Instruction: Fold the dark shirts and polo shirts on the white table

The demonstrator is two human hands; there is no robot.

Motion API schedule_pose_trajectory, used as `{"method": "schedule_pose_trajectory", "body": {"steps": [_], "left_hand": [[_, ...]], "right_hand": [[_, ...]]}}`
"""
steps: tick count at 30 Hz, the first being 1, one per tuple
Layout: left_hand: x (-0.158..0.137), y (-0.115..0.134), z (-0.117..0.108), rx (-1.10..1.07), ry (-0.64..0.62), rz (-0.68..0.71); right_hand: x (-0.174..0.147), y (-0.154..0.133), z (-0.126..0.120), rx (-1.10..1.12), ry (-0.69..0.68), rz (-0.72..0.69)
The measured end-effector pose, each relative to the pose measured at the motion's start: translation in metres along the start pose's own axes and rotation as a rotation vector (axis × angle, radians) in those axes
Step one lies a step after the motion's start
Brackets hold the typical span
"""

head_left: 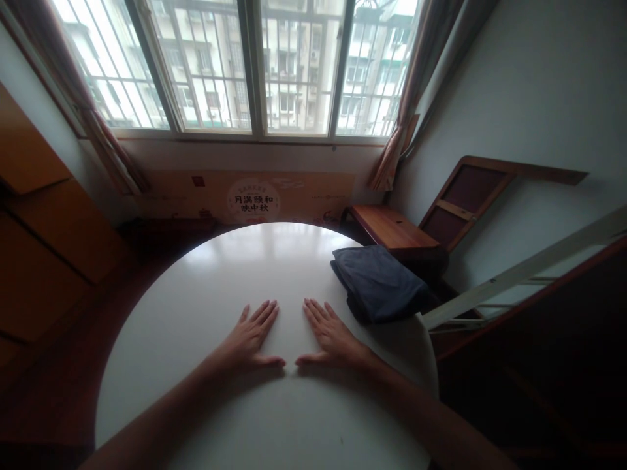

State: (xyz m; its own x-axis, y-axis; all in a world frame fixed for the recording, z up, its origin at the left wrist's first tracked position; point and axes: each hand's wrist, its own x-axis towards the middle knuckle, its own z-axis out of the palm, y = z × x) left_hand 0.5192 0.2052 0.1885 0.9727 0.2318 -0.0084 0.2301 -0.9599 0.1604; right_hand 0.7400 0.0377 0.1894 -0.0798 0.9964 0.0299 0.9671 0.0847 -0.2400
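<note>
Both of my hands lie palm down on a round white table [161, 326]. My left hand [257, 336] is flat, its fingers pointing forward and its thumb stretched toward the middle. Opposite it, my right hand [329, 336] rests the same way, with a small gap between the two thumb tips. Neither hand holds anything. A folded dark blue cloth [379, 284] sits near the table's right edge, beyond my right hand and apart from it.
A brown wooden side table [392, 227] stands behind the table at the right. A whitish rail [519, 267] slants up close to the right edge. Wooden cabinets [44, 254] are at the left. Barred windows [255, 72] with tied curtains [392, 156] fill the far wall.
</note>
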Motion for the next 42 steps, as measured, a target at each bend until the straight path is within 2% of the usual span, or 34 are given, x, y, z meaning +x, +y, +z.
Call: {"method": "schedule_pose_trajectory", "body": {"steps": [2, 4, 6, 9, 11, 15, 18, 21, 24, 27, 30, 33, 35, 37, 38, 40, 41, 42], "left_hand": [[0.001, 0.001, -0.003, -0.018, 0.004, -0.004], [0.003, 0.002, -0.005, -0.054, 0.065, -0.004], [0.004, 0.004, -0.005, -0.129, 0.22, -0.02], [0.006, 0.005, -0.003, -0.257, 0.548, -0.093], [0.006, 0.005, 0.0, -0.287, 0.675, -0.107], [0.006, 0.005, 0.005, -0.283, 0.707, -0.053], [0.005, 0.005, 0.006, -0.312, 0.71, -0.031], [0.004, 0.007, 0.004, -0.364, 0.717, -0.031], [0.005, 0.008, 0.002, -0.401, 0.704, -0.021], [0.006, 0.008, 0.002, -0.429, 0.696, -0.027], [0.006, 0.009, 0.001, -0.459, 0.683, -0.036], [0.005, 0.011, 0.0, -0.482, 0.674, -0.041], [0.004, 0.012, -0.002, -0.491, 0.697, -0.05], [0.003, 0.013, -0.004, -0.506, 0.725, -0.068], [0.002, 0.012, -0.005, -0.519, 0.747, -0.081], [0.001, 0.011, -0.008, -0.561, 0.811, -0.098], [0.0, 0.01, -0.009, -0.585, 0.847, -0.1], [-0.001, 0.01, -0.01, -0.605, 0.877, -0.097]], "right_hand": [[0.0, 0.0, 0.001, 0.002, 0.019, -0.004], [0.001, 0.001, 0.003, 0.002, 0.071, -0.014], [0.003, 0.001, 0.004, 0.016, 0.179, -0.017], [0.005, 0.001, 0.004, 0.043, 0.413, 0.0], [0.006, 0.0, 0.005, 0.021, 0.536, -0.022], [0.002, -0.01, -0.002, -0.095, 0.609, -0.139], [-0.003, -0.023, -0.028, -0.191, 0.605, -0.141], [-0.011, -0.02, -0.072, -0.266, 0.622, 0.037], [-0.022, 0.007, -0.11, -0.312, 0.617, 0.37], [-0.031, 0.045, -0.125, -0.339, 0.462, 0.658], [-0.034, 0.069, -0.123, -0.297, 0.327, 0.739], [-0.027, 0.073, -0.129, -0.272, 0.357, 0.752], [-0.016, 0.068, -0.145, -0.278, 0.394, 0.772], [-0.002, 0.057, -0.171, -0.273, 0.518, 0.773], [0.004, 0.048, -0.186, -0.25, 0.637, 0.736], [0.016, 0.024, -0.213, -0.145, 0.926, 0.56], [0.02, 0.01, -0.223, -0.067, 1.042, 0.435], [0.024, -0.004, -0.23, 0.024, 1.103, 0.306]]}}
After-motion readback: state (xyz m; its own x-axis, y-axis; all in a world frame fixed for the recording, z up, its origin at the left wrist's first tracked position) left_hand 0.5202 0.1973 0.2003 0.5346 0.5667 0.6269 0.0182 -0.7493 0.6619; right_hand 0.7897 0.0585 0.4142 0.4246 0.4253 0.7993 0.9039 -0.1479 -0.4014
